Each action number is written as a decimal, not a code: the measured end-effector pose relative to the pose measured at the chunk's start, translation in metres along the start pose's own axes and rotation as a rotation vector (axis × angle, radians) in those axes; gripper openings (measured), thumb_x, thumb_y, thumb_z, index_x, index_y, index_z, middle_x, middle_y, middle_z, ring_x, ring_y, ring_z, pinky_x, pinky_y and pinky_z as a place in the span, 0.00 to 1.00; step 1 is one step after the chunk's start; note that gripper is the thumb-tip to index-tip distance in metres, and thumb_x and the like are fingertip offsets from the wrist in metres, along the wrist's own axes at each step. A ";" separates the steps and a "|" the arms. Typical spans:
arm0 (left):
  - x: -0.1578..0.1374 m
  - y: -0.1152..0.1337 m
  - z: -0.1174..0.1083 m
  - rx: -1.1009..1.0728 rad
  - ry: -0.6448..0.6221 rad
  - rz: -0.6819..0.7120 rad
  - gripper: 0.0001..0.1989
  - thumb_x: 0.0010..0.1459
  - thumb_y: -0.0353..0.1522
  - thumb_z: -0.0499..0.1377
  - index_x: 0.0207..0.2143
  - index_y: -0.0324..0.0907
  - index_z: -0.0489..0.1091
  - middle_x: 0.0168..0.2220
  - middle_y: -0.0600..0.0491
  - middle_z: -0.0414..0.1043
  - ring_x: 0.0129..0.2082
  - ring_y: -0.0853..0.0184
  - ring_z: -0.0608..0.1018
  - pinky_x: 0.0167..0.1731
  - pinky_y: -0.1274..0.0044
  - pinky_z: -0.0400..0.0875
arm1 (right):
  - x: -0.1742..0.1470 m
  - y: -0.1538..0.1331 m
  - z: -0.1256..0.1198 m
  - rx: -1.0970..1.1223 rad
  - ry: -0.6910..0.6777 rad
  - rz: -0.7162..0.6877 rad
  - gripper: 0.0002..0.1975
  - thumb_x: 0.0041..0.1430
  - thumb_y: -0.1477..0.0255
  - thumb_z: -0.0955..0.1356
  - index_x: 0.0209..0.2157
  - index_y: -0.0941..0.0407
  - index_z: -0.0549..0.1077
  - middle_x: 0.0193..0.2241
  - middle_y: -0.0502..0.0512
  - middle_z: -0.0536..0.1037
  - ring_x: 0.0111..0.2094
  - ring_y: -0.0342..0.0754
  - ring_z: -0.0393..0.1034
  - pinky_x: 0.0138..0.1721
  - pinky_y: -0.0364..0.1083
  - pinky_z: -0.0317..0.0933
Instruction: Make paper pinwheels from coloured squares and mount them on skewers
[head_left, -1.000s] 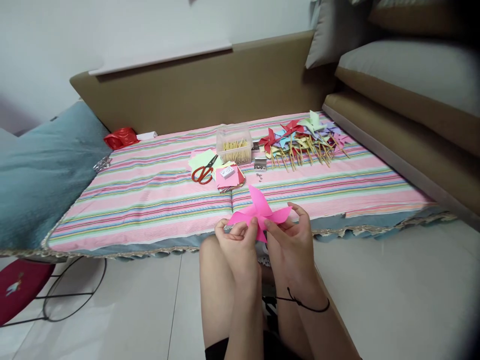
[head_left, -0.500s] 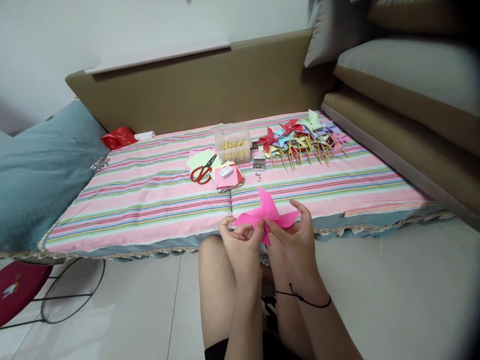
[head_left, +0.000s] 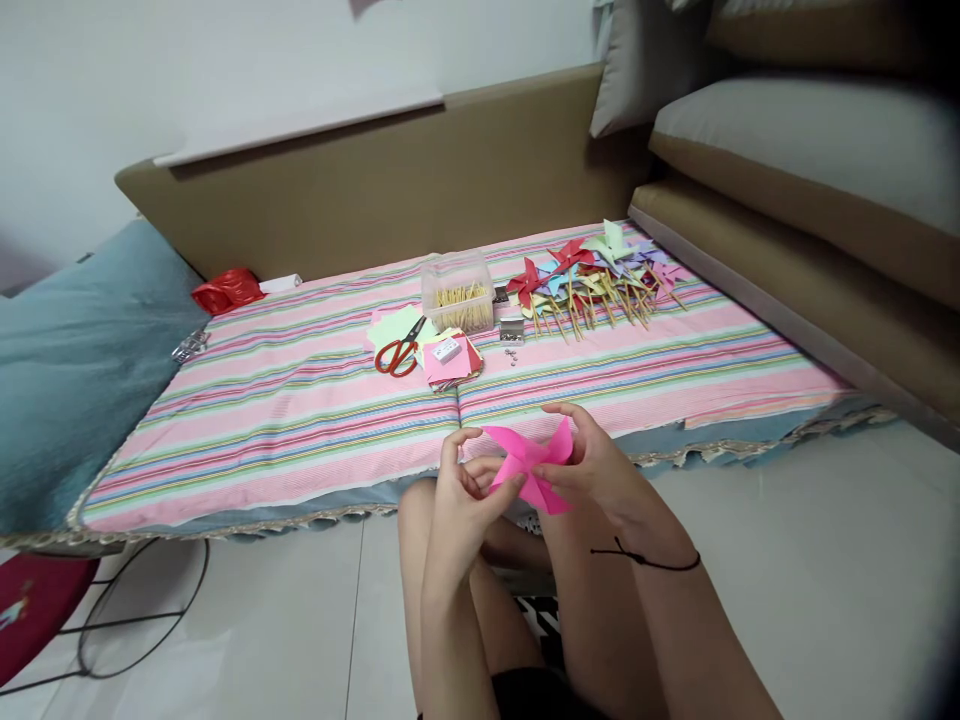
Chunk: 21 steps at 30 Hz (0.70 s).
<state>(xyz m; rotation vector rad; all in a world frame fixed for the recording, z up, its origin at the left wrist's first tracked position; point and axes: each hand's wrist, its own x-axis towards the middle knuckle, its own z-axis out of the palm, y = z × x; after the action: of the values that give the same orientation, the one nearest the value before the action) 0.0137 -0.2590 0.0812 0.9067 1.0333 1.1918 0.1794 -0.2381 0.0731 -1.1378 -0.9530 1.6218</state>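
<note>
A bright pink paper pinwheel (head_left: 531, 462) with folded blades is held over my knees, between my two hands. My left hand (head_left: 466, 497) pinches its left side, thumb near the middle and fingers behind. On the right side, my right hand (head_left: 592, 462) grips it with the thumb near the centre and the index finger raised above a blade. No stick shows on this pinwheel. Beyond my hands lie small metal pins (head_left: 511, 356) beside a small open box (head_left: 512, 331), and a stack of coloured paper squares (head_left: 459, 368) with a small white box (head_left: 446, 350) on top.
Red-handled scissors (head_left: 400, 352) rest on pale green paper (head_left: 390, 325). A clear plastic tub (head_left: 459, 290) holds thin wooden sticks. Finished pinwheels on sticks (head_left: 592, 275) lie at the right. A red plastic bag (head_left: 227, 290) is at far left on the striped cloth (head_left: 300, 400).
The pinwheel has been turned between my hands, so its blades point differently. My right hand has shifted and turned, its wrist moving right. The view has shifted slightly.
</note>
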 end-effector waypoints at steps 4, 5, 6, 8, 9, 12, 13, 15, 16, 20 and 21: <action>0.000 -0.002 0.003 0.064 0.039 0.007 0.30 0.46 0.28 0.68 0.47 0.45 0.55 0.27 0.55 0.78 0.26 0.69 0.79 0.28 0.81 0.70 | 0.002 0.001 0.000 -0.119 0.006 -0.013 0.39 0.39 0.72 0.76 0.53 0.54 0.59 0.22 0.40 0.73 0.22 0.44 0.68 0.25 0.43 0.62; 0.000 -0.002 0.003 0.077 0.049 0.004 0.30 0.46 0.28 0.67 0.47 0.45 0.54 0.26 0.56 0.78 0.25 0.69 0.79 0.27 0.81 0.69 | 0.002 0.001 0.000 -0.132 0.005 -0.018 0.39 0.39 0.72 0.76 0.53 0.53 0.59 0.22 0.41 0.73 0.23 0.44 0.68 0.25 0.43 0.62; 0.000 -0.003 0.003 0.088 0.058 -0.001 0.30 0.46 0.28 0.67 0.47 0.45 0.54 0.25 0.56 0.78 0.24 0.70 0.79 0.26 0.82 0.69 | 0.002 0.001 0.001 -0.145 0.003 -0.023 0.38 0.40 0.72 0.76 0.53 0.53 0.59 0.22 0.41 0.73 0.23 0.44 0.68 0.25 0.43 0.62; 0.001 -0.004 0.002 0.103 0.083 -0.013 0.30 0.45 0.28 0.67 0.47 0.45 0.54 0.24 0.57 0.78 0.22 0.70 0.78 0.25 0.82 0.68 | 0.000 0.000 0.004 -0.173 0.007 -0.028 0.38 0.40 0.72 0.76 0.53 0.52 0.59 0.22 0.40 0.73 0.22 0.44 0.67 0.24 0.42 0.61; 0.002 -0.005 0.002 0.104 0.100 -0.017 0.31 0.45 0.28 0.68 0.47 0.45 0.54 0.23 0.57 0.78 0.21 0.70 0.78 0.24 0.82 0.67 | 0.000 -0.001 0.006 -0.174 0.015 -0.029 0.38 0.41 0.72 0.75 0.54 0.52 0.59 0.21 0.40 0.72 0.21 0.43 0.67 0.23 0.42 0.60; 0.005 -0.010 0.000 0.082 0.163 -0.011 0.32 0.43 0.29 0.69 0.46 0.45 0.54 0.22 0.57 0.78 0.20 0.69 0.77 0.22 0.83 0.67 | -0.002 0.000 0.015 -0.078 0.053 -0.043 0.38 0.40 0.70 0.76 0.53 0.51 0.60 0.20 0.41 0.74 0.21 0.44 0.69 0.25 0.43 0.63; 0.007 -0.012 -0.001 0.071 0.182 -0.004 0.32 0.42 0.30 0.69 0.46 0.45 0.54 0.22 0.57 0.78 0.19 0.69 0.77 0.22 0.83 0.67 | -0.003 0.001 0.018 -0.029 0.068 -0.054 0.39 0.39 0.68 0.76 0.53 0.51 0.60 0.21 0.42 0.75 0.23 0.45 0.71 0.26 0.44 0.64; 0.009 -0.014 -0.002 0.050 0.210 0.011 0.33 0.42 0.30 0.69 0.46 0.45 0.54 0.22 0.57 0.77 0.19 0.69 0.77 0.21 0.83 0.67 | -0.002 0.004 0.023 0.039 0.099 -0.077 0.40 0.37 0.66 0.77 0.53 0.51 0.59 0.23 0.44 0.78 0.25 0.47 0.73 0.30 0.45 0.67; 0.010 -0.015 -0.002 0.042 0.218 0.017 0.33 0.42 0.30 0.69 0.46 0.45 0.53 0.22 0.57 0.77 0.20 0.69 0.77 0.22 0.82 0.67 | -0.002 0.006 0.025 0.051 0.112 -0.085 0.41 0.37 0.65 0.77 0.53 0.51 0.59 0.23 0.45 0.78 0.26 0.47 0.74 0.30 0.46 0.68; 0.012 -0.016 -0.002 0.056 0.230 0.023 0.32 0.43 0.30 0.68 0.46 0.45 0.53 0.22 0.58 0.77 0.20 0.70 0.77 0.22 0.82 0.67 | 0.002 0.010 0.026 0.023 0.121 -0.103 0.40 0.38 0.67 0.77 0.53 0.51 0.58 0.22 0.45 0.79 0.24 0.47 0.73 0.29 0.46 0.67; 0.012 -0.015 -0.002 0.064 0.231 0.019 0.32 0.43 0.30 0.68 0.46 0.45 0.53 0.22 0.58 0.76 0.19 0.71 0.76 0.22 0.83 0.67 | 0.003 0.010 0.025 0.007 0.114 -0.101 0.40 0.38 0.68 0.77 0.53 0.51 0.58 0.22 0.45 0.78 0.24 0.47 0.73 0.28 0.46 0.67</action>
<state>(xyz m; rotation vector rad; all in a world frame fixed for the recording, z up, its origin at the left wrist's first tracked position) 0.0168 -0.2491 0.0644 0.8427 1.2562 1.3077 0.1521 -0.2402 0.0696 -1.1462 -0.9155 1.4631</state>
